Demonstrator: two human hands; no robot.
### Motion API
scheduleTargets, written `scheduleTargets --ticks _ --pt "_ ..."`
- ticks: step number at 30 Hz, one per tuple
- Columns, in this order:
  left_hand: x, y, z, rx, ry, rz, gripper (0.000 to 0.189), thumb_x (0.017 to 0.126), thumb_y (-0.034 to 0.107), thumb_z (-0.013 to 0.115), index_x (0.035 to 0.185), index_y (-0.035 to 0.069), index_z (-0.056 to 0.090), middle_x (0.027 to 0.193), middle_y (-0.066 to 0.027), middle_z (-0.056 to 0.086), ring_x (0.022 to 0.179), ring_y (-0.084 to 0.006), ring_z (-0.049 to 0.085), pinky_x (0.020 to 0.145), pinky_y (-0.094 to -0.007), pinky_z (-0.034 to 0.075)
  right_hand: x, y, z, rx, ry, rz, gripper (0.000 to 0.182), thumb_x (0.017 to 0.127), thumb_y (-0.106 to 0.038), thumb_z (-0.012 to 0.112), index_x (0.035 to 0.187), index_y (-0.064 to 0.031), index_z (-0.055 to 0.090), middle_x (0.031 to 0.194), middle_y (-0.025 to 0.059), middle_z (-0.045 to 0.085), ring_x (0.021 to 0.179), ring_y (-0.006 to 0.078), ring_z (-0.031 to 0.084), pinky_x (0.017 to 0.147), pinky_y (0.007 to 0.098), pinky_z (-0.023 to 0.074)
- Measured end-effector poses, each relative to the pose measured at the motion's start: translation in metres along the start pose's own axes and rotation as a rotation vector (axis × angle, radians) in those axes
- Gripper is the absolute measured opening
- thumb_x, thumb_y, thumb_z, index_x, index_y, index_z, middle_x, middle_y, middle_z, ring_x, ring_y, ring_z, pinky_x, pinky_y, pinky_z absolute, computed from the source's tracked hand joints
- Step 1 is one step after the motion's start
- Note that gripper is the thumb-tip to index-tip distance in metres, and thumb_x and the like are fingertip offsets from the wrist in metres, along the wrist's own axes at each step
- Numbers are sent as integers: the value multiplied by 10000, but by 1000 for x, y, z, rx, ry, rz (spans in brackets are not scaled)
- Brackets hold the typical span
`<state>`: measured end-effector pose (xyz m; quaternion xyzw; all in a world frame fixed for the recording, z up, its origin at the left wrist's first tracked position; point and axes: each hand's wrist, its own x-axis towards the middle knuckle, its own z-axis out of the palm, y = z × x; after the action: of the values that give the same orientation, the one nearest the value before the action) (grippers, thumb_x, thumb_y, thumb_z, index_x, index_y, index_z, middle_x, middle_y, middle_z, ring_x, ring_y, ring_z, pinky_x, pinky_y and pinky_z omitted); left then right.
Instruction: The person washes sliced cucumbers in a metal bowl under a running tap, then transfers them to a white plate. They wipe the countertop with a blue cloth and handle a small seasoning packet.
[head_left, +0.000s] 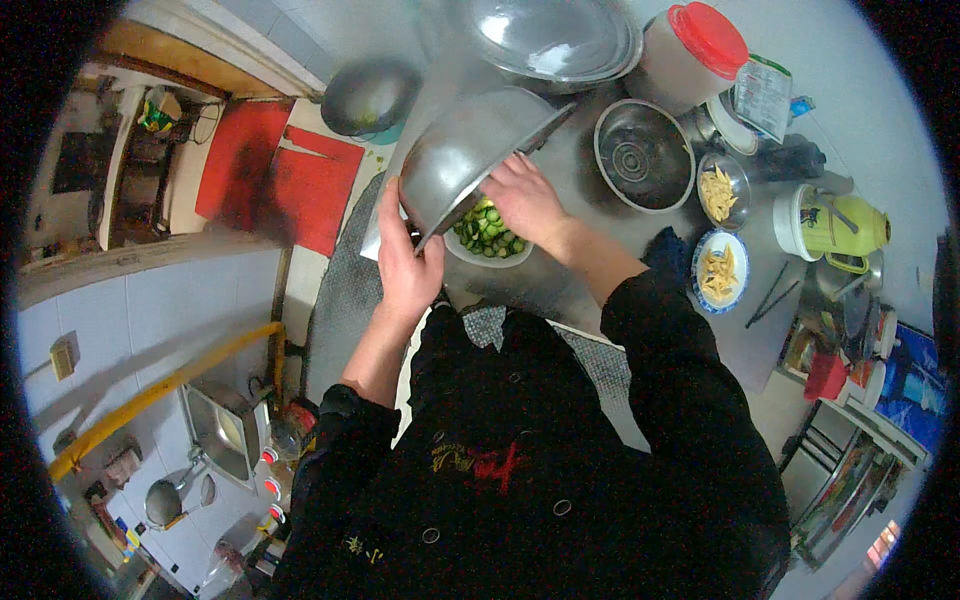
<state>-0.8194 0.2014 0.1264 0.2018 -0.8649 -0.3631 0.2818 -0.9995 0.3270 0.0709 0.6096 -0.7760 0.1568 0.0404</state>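
My left hand (409, 259) grips the rim of a large stainless steel bowl (472, 150). The bowl is tipped on its side, its mouth facing down and to the right. My right hand (525, 199) reaches into that mouth with fingers extended; the fingertips are partly hidden by the rim. Directly below, a white bowl (499, 261) stands on the steel worktop (570, 277). Sliced green cucumber (487, 232) fills it, some of it hidden under the tipped bowl and my right hand.
Behind stand a steel basin (559, 45) and a red-lidded container (709, 41). Right of my hand are a steel bowl (645, 156), two small bowls of pale yellow strips (718, 193), black chopsticks (772, 296) and a green jug (847, 225). A dark wok (371, 97) sits at left.
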Motion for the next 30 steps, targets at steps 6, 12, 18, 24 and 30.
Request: scheduleTargets --ticks 6,12,18,24,30 --pt "-2 6 -8 31 -55 -23 767 800 -34 567 1494 -9 243 1440 -265 418 1268 -399 508 976 -412 480 -26 -10 4 194 18 -8 422 814 -98 552 1230 -85 622 1306 54 569 1262 261 502 1032 404 449" --pt "-7 -17 -9 -377 100 -284 687 820 -27 531 1460 -22 284 1370 -216 482 1186 -291 561 1006 -371 444 -28 -15 4 323 -70 24 369 812 -36 590 1169 -87 667 1191 75 651 1125 280 603 979 398 488" --pt "-3 -20 -1 -755 152 -708 539 852 9 508 1368 0 352 1236 -150 556 1073 -290 612 802 -417 558 -69 23 -40 835 -40 678 269 924 -79 562 1157 -29 687 982 110 696 882 215 659 798 323 519" --pt "-6 -69 0 -1527 139 -1010 377 869 16 468 1223 -109 434 1164 -210 562 1017 -351 636 788 -508 609 -74 26 -32 907 -35 896 290 953 -109 556 1195 13 657 926 73 685 830 133 633 775 283 507" --pt "10 -43 -7 -1453 217 -1097 395 870 6 448 1233 -142 406 1232 -221 524 1074 -373 614 807 -501 610 -83 11 -7 394 -136 816 302 928 -119 571 1216 -86 653 1112 158 666 981 340 652 843 406 522"
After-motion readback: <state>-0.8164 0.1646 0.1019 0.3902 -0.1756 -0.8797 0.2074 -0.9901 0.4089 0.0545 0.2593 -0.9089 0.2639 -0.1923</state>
